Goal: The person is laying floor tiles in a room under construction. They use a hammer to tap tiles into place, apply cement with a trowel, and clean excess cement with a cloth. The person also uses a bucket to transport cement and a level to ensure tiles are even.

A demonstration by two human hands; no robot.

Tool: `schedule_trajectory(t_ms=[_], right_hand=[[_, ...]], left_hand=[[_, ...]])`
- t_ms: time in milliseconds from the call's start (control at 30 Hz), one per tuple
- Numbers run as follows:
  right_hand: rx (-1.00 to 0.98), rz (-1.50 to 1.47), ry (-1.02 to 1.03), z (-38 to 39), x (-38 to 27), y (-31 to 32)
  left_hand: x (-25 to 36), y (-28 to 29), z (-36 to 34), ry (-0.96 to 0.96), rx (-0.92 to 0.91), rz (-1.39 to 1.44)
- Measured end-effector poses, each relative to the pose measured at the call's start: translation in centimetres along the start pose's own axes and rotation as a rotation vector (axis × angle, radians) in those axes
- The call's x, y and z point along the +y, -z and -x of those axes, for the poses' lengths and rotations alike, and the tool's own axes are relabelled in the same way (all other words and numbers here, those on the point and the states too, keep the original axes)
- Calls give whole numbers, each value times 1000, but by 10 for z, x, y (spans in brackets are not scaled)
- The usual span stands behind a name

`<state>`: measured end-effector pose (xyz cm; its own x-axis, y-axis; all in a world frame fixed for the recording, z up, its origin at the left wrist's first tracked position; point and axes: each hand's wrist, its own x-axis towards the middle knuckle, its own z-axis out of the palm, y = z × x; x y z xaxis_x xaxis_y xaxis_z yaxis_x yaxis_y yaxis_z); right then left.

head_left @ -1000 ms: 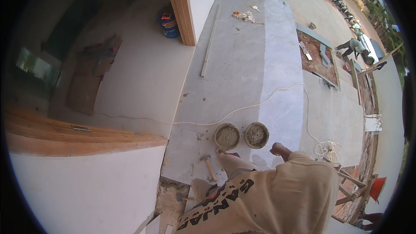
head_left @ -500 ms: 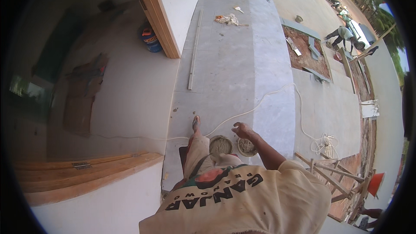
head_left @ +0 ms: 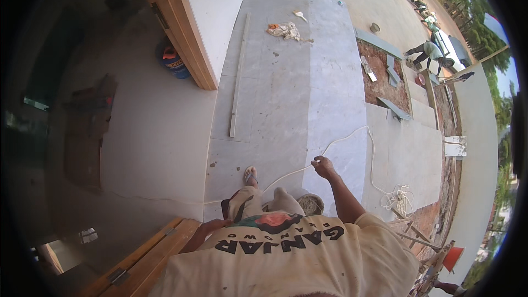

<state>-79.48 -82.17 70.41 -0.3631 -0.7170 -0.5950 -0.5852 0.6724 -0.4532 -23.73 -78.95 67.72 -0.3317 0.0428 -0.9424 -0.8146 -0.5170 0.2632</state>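
Observation:
My right hand point(head_left: 323, 167) hangs over the pale grey floor, its fingers curled in. A white cord point(head_left: 291, 174) runs along the floor past the fingertips; whether the hand touches it I cannot tell, and any small thing inside the fingers is hidden. Below that hand, partly behind my shirt, stands a round bucket point(head_left: 312, 204) of wet grey mortar. My left hand point(head_left: 219, 224) is low at my left side, next to my thigh, its fingers hidden. My sandalled foot point(head_left: 251, 176) is on the floor ahead.
A long straight bar point(head_left: 240, 77) lies near the wooden door frame point(head_left: 181, 27). Beyond are a crumpled cloth point(head_left: 284, 30) and a brush point(head_left: 300, 15). An open earth patch point(head_left: 379, 71) holds tile pieces. At right are coiled cord point(head_left: 400, 199), a wooden trestle point(head_left: 418, 236) and a bending person point(head_left: 432, 52).
My right hand has moved to the right and is now beside the cord. My left hand has come into view. One of the two mortar buckets is now hidden by my body.

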Motion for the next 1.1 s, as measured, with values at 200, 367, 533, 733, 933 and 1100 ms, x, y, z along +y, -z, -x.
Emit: schedule_trajectory(t_ms=[200,367,533,733,933,1100], right_hand=[[-129,81,-339,4,130,-5],[-227,175,-515,33,84,47],[-303,162,-436,-67,99,67],[-336,641,152,-282,93,154],[-8,162,-50,-501,-48,299],[145,-36,29,-640,-142,371]], left_hand=[[94,75,0,36,-47,-58],[173,123,-19,84,-58,-115],[271,172,-56,119,-54,-159],[444,211,-78,-8,59,-404],[548,267,-116,-320,362,-279],[689,277,-87,-295,371,-38]])
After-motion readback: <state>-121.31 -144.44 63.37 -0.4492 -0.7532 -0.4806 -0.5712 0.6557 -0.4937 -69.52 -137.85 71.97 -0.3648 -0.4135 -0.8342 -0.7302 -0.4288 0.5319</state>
